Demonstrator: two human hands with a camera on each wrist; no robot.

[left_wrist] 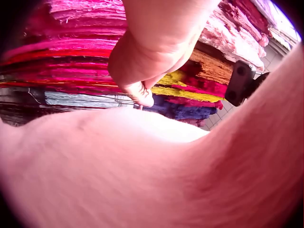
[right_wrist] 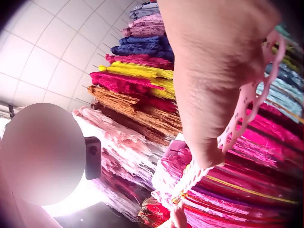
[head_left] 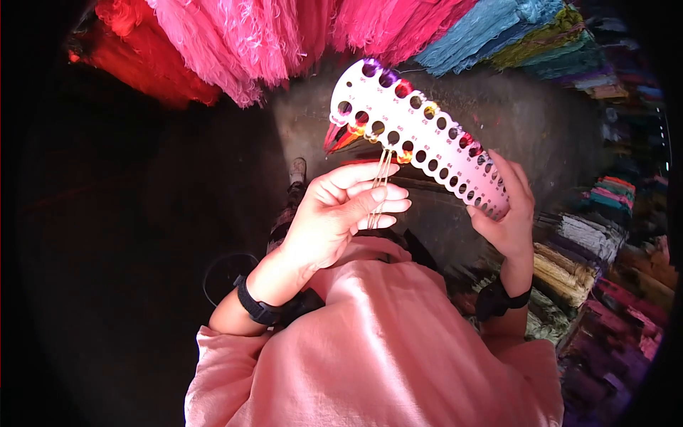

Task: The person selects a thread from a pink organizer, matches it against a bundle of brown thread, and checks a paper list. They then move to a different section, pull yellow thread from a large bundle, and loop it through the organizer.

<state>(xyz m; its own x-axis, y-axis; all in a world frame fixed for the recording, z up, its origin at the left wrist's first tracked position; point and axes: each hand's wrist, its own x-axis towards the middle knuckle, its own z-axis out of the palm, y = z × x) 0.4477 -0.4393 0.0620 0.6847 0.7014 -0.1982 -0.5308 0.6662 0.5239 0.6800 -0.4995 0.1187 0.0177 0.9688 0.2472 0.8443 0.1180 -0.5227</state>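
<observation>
A long pale pink card [head_left: 420, 128] with numbered holes along both edges slants across the head view, with coloured threads looped in some holes. The right hand [head_left: 509, 206] grips its lower right end, thumb in front. Below the middle of the card, the left hand [head_left: 341, 210] pinches thin pale gold strands [head_left: 383, 171], which hang from a hole at the card's lower edge. In the right wrist view, the right hand [right_wrist: 213, 80] covers part of the card [right_wrist: 242, 114]. The left wrist view shows the left hand [left_wrist: 156, 52] with fingertips together; the card is not visible there.
Pink skeins [head_left: 235, 43] and blue skeins [head_left: 484, 35] hang along the top of the head view, with red skeins [head_left: 142, 64] at the left. More skeins [head_left: 562, 270] are stacked close to the right forearm. A tiled wall [right_wrist: 52, 47] shows in the right wrist view.
</observation>
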